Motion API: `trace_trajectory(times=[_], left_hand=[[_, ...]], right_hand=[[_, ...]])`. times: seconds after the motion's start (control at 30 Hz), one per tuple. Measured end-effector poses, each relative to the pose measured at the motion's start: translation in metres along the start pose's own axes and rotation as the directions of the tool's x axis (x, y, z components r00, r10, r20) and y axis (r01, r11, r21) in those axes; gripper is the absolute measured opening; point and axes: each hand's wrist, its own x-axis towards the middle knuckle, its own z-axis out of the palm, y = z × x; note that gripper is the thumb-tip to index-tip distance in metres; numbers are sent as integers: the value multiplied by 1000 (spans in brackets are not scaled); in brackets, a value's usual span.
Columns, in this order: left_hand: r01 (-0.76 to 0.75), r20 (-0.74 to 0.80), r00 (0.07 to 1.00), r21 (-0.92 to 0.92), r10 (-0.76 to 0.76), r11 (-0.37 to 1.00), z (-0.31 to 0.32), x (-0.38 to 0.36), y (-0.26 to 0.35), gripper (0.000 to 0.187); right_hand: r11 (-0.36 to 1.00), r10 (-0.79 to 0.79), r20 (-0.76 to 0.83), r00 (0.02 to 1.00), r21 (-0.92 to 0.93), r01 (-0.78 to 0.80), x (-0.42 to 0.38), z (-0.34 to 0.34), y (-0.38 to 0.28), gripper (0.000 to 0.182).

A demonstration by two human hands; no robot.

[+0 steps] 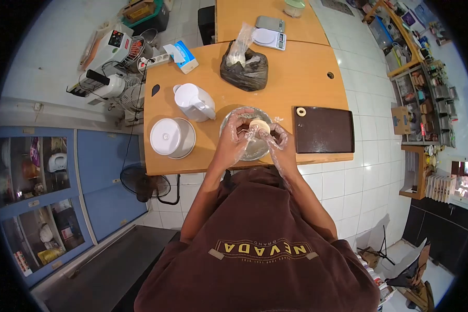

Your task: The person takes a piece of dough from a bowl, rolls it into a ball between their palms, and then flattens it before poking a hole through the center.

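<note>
Between my two flour-dusted hands is a small pale round of dough (260,125). My left hand (238,136) grips its left side, and the fingers of my right hand (273,141) press on its right and lower edge. Directly beneath them stands a metal bowl (254,153), its inside coated with flour and largely covered by my hands. To the right lies a dark baking tray (325,136), with one ring of dough (300,111) in its upper left corner and a dusting of flour.
On the wooden table (296,67), left of the bowl, stand a white pitcher (194,101) and a white lidded tub (167,137). Farther back are a black plastic bag (244,75), a white kitchen scale (269,38) and a blue-and-white box (184,57).
</note>
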Motion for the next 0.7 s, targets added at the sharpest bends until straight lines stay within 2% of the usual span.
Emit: trace_trajectory(times=[0.1, 0.2, 0.3, 0.5, 0.6, 0.7], left_hand=[[18, -29, 999, -6, -19, 1000, -3, 0, -1, 47], [-27, 13, 1000, 12, 27, 1000, -8, -4, -2, 47], [73, 46, 996, -10, -73, 997, -8, -8, 7, 48], [-10, -7, 1000, 6, 10, 1000, -4, 1, 1, 49], [-15, 104, 995, 85, 6, 996, -6, 9, 4, 49], [32, 167, 984, 174, -61, 984, -7, 13, 20, 53]], right_hand=[[1000, 7, 52, 999, -6, -7, -2, 2, 3, 18], [1000, 6, 48, 999, 0, -6, 1, 5, -8, 15], [1000, -7, 24, 1000, 10, 6, 0, 5, -9, 15], [999, 22, 36, 999, -25, -21, -2, 1, -7, 16], [999, 12, 60, 998, -38, -9, 4, -13, -6, 17], [997, 28, 105, 994, -72, -20, 8, -26, -6, 22]])
